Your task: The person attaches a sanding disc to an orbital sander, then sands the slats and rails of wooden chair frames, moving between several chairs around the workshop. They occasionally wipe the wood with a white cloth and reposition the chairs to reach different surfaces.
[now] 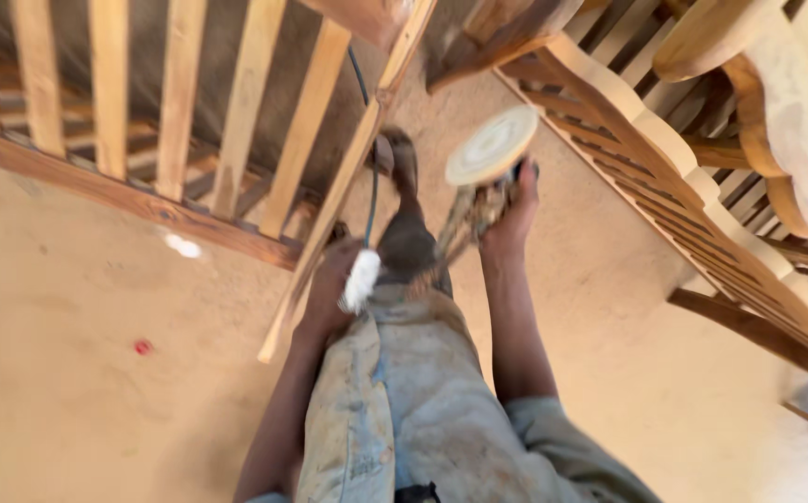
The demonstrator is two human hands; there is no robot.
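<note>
A disc sander (484, 168) is gripped in the right hand (514, 210), the fingers wrapped round its body just under the round, pale sanding disc (493, 145), whose flat face is turned up and tilted toward the camera. The tool's long axis is seen to run from the disc down and leftward, toward the person's dusty trouser leg (404, 391). The left hand (331, 289) is closed on the lower end of a slanting wooden rail (343, 191), part of a slatted wooden frame (143, 140) that fills the upper left of the view; a white, blurred object (361, 279), perhaps a plug or a wad of cloth, is seen at the fingers, though what it is cannot be told. A dark cable (370, 158) is seen running beside the rail from above down toward that hand. The rail is set lengthwise from upper right to lower left, so that it lies directly to the left of the sander, near it but apart, with the leg and the shoe (400, 158) between the two. The right hand with the tool is the nearer to the upper stretch of the rail; the left is already on its lower stretch. To the right, curved wooden chair parts (749, 140) are stacked, well apart from the left hand and near the right. A sandy floor (78, 373) lies beneath everything.
</note>
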